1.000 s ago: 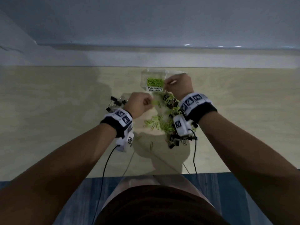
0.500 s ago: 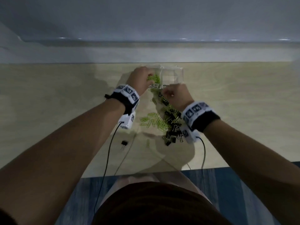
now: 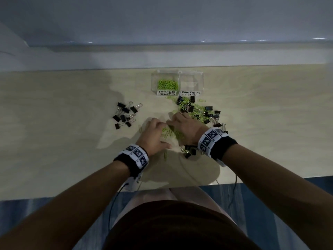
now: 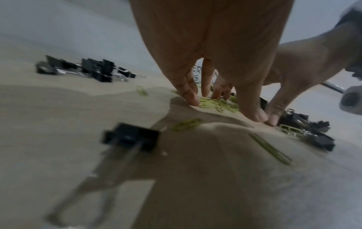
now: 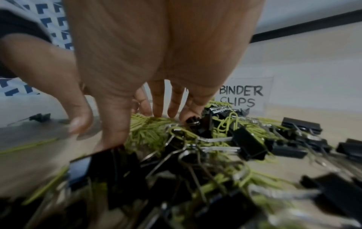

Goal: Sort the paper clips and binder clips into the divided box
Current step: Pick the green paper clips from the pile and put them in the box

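A clear divided box [image 3: 180, 73] stands at the back; its left compartment, labelled PAPER CLIPS, holds green paper clips [image 3: 167, 84], and no clips show in the right one, labelled BINDER CLIPS [image 5: 240, 96]. A mixed pile [image 3: 196, 112] of green paper clips and black binder clips lies in front of it. My left hand [image 3: 155, 130] and right hand [image 3: 180, 125] are side by side over loose green paper clips [image 3: 169, 133] at the pile's near edge. The left fingertips [image 4: 191, 97] press the table beside them. The right fingers [image 5: 156, 100] reach straight down into the clips.
A separate group of black binder clips [image 3: 126, 114] lies to the left of the hands. A single binder clip [image 4: 131, 137] and stray paper clips [image 4: 270, 148] lie near my left wrist. More binder clips [image 3: 189, 150] sit under my right wrist. The table's front edge is close to my body.
My left hand has drawn back from the paper clip compartment and my right hand from the box front. Both now rest on the near part of the pile.
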`<state>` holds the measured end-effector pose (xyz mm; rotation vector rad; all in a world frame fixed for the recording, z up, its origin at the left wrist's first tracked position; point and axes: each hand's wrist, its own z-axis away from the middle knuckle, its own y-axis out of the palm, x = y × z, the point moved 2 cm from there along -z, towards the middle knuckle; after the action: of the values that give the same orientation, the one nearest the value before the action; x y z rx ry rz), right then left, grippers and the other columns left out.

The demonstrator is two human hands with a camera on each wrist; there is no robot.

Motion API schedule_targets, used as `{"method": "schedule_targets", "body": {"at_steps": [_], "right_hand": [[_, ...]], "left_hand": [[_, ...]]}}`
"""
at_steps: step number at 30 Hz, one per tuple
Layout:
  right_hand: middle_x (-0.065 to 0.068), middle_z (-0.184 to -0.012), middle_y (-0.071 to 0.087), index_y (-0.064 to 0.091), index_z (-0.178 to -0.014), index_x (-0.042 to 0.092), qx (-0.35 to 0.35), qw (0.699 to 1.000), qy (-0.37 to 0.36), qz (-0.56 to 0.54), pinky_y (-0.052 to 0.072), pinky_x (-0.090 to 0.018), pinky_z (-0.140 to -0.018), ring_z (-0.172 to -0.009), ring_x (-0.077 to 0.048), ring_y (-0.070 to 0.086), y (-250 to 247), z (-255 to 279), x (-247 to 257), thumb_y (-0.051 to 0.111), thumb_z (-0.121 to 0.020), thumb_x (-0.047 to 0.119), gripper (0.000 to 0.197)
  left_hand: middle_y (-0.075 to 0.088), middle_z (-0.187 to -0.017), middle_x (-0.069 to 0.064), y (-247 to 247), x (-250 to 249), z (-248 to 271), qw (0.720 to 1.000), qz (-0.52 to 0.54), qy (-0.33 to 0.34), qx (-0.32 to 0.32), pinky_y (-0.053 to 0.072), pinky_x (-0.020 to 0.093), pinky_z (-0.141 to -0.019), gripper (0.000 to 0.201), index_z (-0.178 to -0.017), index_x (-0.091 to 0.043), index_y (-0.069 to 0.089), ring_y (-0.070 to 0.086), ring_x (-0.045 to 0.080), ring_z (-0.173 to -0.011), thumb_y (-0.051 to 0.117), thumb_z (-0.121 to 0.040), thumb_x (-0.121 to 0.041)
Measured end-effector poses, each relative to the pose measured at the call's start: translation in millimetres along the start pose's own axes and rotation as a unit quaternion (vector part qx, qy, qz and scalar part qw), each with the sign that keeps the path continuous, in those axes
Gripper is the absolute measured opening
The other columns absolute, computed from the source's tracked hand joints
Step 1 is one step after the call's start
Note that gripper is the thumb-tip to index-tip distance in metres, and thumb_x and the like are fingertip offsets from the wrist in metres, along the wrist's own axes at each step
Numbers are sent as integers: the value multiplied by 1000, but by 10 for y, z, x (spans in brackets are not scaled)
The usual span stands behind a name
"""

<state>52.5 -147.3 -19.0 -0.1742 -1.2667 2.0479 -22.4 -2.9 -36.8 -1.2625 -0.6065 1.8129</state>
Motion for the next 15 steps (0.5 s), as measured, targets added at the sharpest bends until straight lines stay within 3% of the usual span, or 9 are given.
{"method": "schedule_targets", "body": {"at_steps": [2,5,9,15], "right_hand": [[-7,-134,36,29,-143,19,2,999,13,-30,40,-38,-99,-122,-26,35,16,43,-14,77,-71,22,87],[-7,-121,45,38,-136,17,-15,998,19,-66,45,-34,-84,-110,-26,48,19,46,20,68,-73,7,70],[-8,-107,52,47,-127,14,-22,996,31,-86,45,-32,-75,-93,-26,55,13,20,57,61,-77,6,53],[-11,-92,63,61,-98,9,-60,988,77,-121,46,-31,-72,-85,-27,59,-16,-40,-13,56,-80,7,20]], "left_hand": [[42,-123,11,79,-75,-28,1000,-14,5,-13,36,34,-103,72,-126,-7,48,40,27,-117,79,-68,-36],[50,-116,11,127,-123,-70,1000,5,-5,-15,38,33,-94,53,-117,-6,54,47,26,-110,74,-75,-30],[59,-103,13,95,-188,-105,1000,0,-1,-15,43,36,-81,27,-103,-4,60,55,29,-96,66,-83,-22],[63,-87,17,-24,-225,-181,998,-63,20,-7,48,37,-69,13,-86,-1,62,60,34,-81,56,-83,-12]]}}
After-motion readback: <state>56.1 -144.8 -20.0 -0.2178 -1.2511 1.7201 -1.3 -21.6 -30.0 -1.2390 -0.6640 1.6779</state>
